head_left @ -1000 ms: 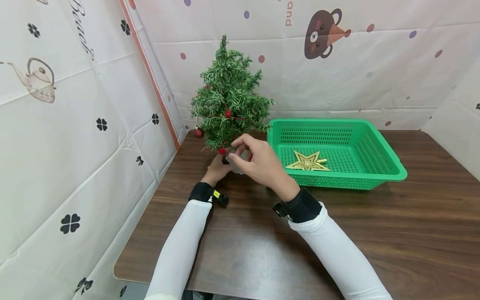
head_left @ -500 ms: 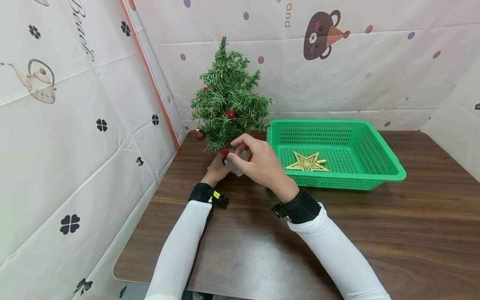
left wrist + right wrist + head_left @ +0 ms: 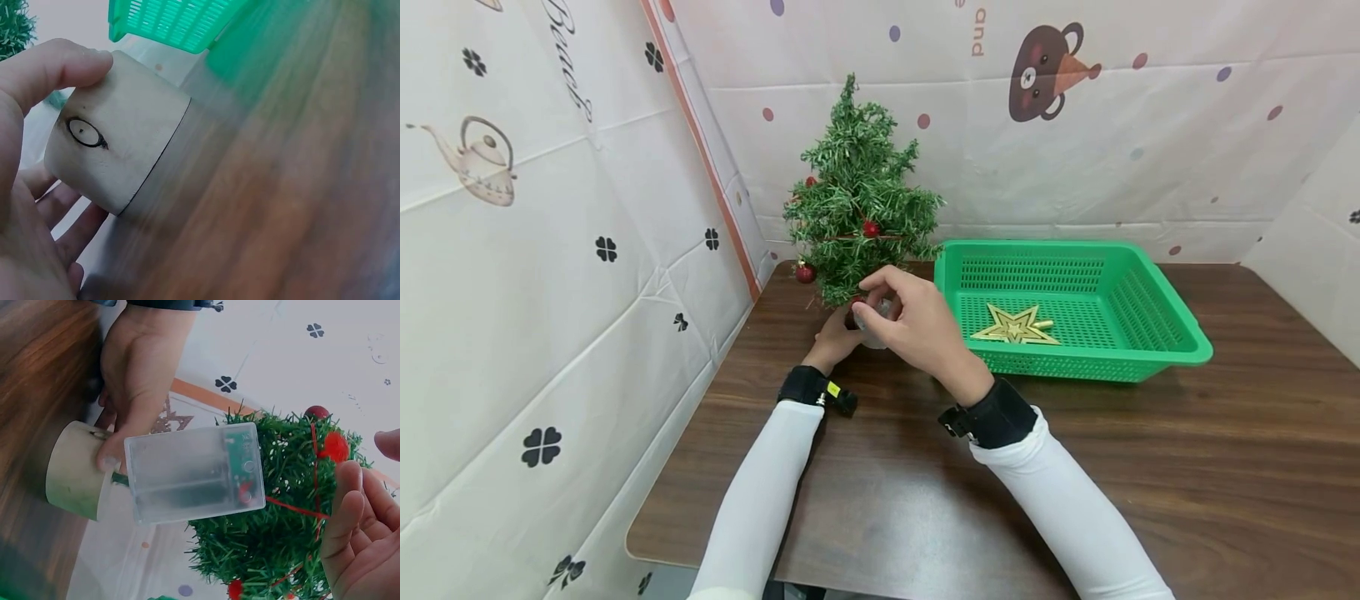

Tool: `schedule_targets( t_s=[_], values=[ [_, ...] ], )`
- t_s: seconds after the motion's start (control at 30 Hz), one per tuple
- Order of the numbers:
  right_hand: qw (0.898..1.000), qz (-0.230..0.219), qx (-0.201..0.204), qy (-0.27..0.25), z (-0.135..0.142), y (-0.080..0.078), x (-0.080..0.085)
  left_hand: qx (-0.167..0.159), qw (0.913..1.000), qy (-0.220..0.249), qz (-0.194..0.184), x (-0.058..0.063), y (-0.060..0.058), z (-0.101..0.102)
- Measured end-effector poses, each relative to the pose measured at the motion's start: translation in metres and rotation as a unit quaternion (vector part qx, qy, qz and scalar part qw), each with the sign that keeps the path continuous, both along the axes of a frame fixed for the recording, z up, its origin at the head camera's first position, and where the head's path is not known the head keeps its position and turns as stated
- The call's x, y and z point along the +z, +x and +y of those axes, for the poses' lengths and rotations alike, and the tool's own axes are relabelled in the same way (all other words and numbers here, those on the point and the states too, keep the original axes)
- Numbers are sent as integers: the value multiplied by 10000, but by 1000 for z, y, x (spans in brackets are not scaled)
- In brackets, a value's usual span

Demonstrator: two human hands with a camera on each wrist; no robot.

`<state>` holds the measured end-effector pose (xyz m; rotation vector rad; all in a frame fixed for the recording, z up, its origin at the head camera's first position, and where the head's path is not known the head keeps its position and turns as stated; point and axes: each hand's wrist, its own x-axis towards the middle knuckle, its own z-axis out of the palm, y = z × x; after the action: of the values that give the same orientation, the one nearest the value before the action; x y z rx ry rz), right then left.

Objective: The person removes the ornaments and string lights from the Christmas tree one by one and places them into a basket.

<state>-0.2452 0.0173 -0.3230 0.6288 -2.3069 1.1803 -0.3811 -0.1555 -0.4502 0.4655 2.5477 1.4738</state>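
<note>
A small green artificial Christmas tree (image 3: 865,192) stands at the back of the table, hung with red baubles and red fuzzy balls. My left hand (image 3: 833,340) grips its beige round base (image 3: 128,125), thumb on the upper edge and fingers around the far side. A clear plastic battery box (image 3: 190,478) with a red wire dangles beside the lower branches. Close to the box and a red fuzzy ball (image 3: 336,446), my right hand (image 3: 917,325) has relaxed, bent fingers, its thumb apart from them. Nothing shows held in it.
A green slotted basket (image 3: 1180,342) stands right of the tree on the brown wooden table (image 3: 880,517). Inside it lies a gold star topper (image 3: 1015,325). Patterned white sheets (image 3: 1135,150) rise behind the table and along its left side.
The tree has turned a little, its red fuzzy balls and bauble shifting to the right. The clear box has turned too. Both hands stay nearly in place.
</note>
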Motion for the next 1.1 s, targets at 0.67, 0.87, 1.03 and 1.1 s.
schedule_targets(
  t_s=[0.67,0.87,1.03,1.1],
  values=[
    [9979,551,-343,-86,-5,5,5,-313,9970,626,330,-3,-1,1],
    [9976,479,-507,-12,-10,11,6,-233,9997,-22,-14,-1,0,-1],
    [9971,610,-465,31,-14,16,9,-351,9993,145,52,1,-1,0],
    [9972,618,-422,58,-15,17,9,-486,9981,352,129,6,1,2]
  ],
)
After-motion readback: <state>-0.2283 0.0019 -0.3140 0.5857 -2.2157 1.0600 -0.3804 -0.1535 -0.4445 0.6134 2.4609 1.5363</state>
